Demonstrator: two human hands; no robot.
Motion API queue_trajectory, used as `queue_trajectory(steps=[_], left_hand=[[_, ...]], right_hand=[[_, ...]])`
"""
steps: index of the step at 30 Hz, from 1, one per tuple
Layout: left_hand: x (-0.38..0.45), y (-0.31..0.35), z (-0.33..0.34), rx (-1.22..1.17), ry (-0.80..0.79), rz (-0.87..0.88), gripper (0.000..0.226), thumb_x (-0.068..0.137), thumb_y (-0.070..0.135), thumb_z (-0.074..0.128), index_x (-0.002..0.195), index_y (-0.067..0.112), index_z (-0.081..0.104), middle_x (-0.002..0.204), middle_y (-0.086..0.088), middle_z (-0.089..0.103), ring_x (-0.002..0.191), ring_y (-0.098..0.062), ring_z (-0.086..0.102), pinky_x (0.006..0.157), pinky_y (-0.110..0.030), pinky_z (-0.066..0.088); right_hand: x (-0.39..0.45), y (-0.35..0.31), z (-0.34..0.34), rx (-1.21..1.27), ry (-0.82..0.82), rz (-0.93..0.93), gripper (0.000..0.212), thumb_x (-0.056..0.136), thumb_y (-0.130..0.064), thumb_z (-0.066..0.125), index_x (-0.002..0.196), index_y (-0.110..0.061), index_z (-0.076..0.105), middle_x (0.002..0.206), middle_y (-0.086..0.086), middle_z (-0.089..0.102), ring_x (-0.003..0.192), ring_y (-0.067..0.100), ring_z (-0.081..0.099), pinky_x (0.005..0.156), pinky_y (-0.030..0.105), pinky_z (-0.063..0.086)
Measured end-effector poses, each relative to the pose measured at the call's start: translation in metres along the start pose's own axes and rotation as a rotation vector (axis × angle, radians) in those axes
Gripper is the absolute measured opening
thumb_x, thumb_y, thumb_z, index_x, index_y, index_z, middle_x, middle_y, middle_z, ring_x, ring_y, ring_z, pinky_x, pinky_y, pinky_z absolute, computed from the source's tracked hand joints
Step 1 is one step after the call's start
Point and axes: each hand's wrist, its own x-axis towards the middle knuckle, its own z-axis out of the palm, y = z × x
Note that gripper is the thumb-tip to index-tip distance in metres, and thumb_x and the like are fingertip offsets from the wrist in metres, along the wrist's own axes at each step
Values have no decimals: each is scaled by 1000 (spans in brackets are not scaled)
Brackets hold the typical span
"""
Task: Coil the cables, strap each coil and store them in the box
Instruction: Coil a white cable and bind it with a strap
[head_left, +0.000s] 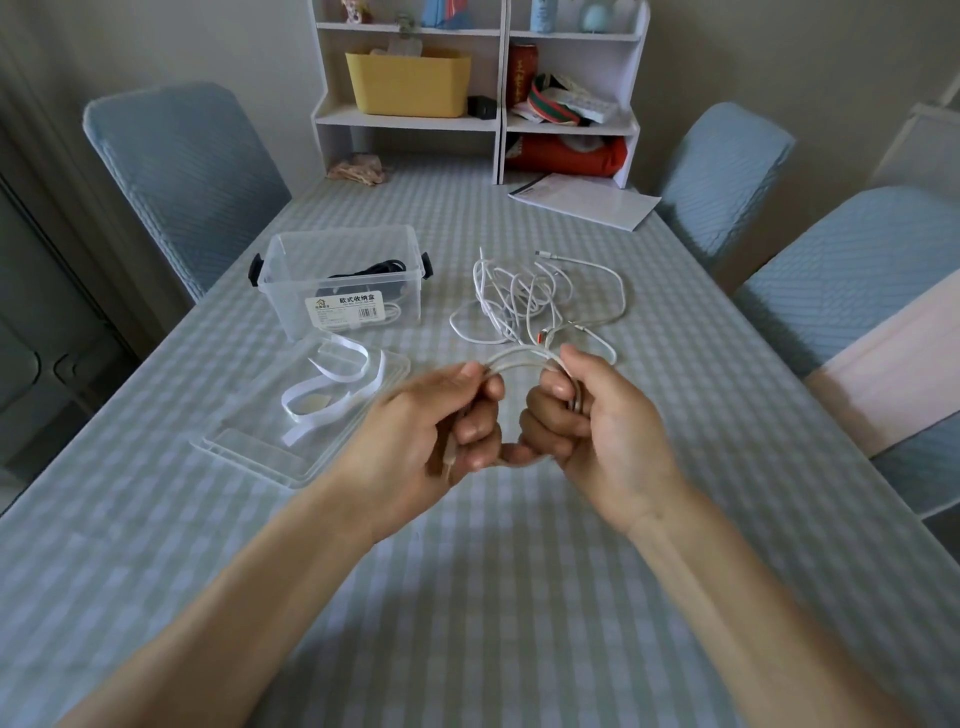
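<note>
Both hands hold one small coil of white cable (519, 357) above the table's middle. My left hand (431, 421) grips its left side, my right hand (587, 410) its right side, and the loops arch between the thumbs. Behind the hands lies a loose tangle of white cables (530, 296). A clear plastic box (291, 280) stands at the back left with a black cable coil (374, 273) inside. White straps (337, 384) lie on the clear lid (275, 457) in front of the box.
The table has a pale checked cloth (467, 597). Blue-covered chairs stand at the left (176, 171) and right (841, 280). A white shelf unit (498, 93) with a yellow bin stands at the far end, with papers (587, 200) before it.
</note>
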Motion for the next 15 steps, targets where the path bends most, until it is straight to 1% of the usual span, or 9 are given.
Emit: queue_trajectory(steps=[2, 4, 5, 7, 8, 10, 12, 13, 15], left_hand=[[-1, 4, 1, 71, -49, -51, 25, 94, 21, 43, 86, 6, 61, 53, -2, 35, 45, -18, 38, 77, -42, 52], [0, 9, 3, 124, -23, -131, 30, 91, 28, 44, 79, 7, 63, 51, -3, 32, 42, -18, 32, 64, -37, 53], [1, 10, 6, 153, 15, -164, 38, 95, 34, 44, 73, 9, 61, 49, -1, 29, 41, -16, 28, 55, -34, 50], [3, 9, 10, 209, 121, -178, 48, 99, 44, 46, 61, 15, 50, 48, 2, 24, 38, -12, 20, 42, -25, 32], [3, 7, 13, 225, 176, -165, 49, 99, 44, 49, 59, 17, 44, 49, 3, 22, 38, -11, 18, 40, -24, 23], [4, 4, 15, 227, 253, -113, 47, 98, 42, 52, 61, 20, 35, 51, 3, 20, 39, -11, 16, 40, -24, 16], [5, 4, 13, 168, 329, -66, 48, 97, 43, 55, 60, 21, 33, 52, 2, 20, 39, -11, 17, 40, -24, 15], [5, 5, 11, 116, 369, -55, 49, 96, 44, 57, 59, 21, 34, 52, 2, 21, 38, -11, 18, 40, -24, 15], [6, 6, 7, 20, 393, -50, 49, 94, 47, 58, 58, 20, 39, 52, 3, 23, 37, -10, 20, 38, -22, 17]], right_hand=[[-2, -2, -1, -149, 40, -47, 42, 103, -26, 39, 61, -17, 35, 47, -5, 19, 46, 16, 18, 58, 36, 15], [-2, -1, -2, -332, 9, -87, 39, 96, -26, 43, 59, -18, 35, 47, -5, 22, 44, 14, 20, 53, 29, 17], [-3, 0, 0, -413, -16, -93, 37, 92, -26, 42, 57, -19, 35, 48, -5, 24, 43, 13, 22, 49, 26, 21], [-3, 3, 4, -469, -41, -84, 42, 96, -24, 42, 55, -19, 35, 49, -4, 25, 44, 12, 24, 47, 24, 25], [-3, 5, 6, -448, -31, -67, 46, 101, -22, 42, 56, -18, 36, 49, -4, 26, 44, 13, 25, 47, 24, 26], [-4, 4, 8, -398, 3, -58, 44, 104, -22, 43, 61, -13, 46, 48, -5, 32, 46, 13, 30, 47, 22, 30], [-3, 5, 5, -397, 5, -69, 37, 102, -26, 49, 70, -11, 58, 51, 0, 44, 51, 15, 43, 51, 19, 38], [-3, 6, 4, -401, -21, -69, 33, 101, -26, 52, 73, -12, 62, 55, 2, 51, 55, 16, 50, 56, 20, 43], [-2, 8, 3, -389, -73, -59, 27, 101, -21, 53, 78, -13, 65, 61, 3, 60, 63, 18, 59, 68, 27, 48]])
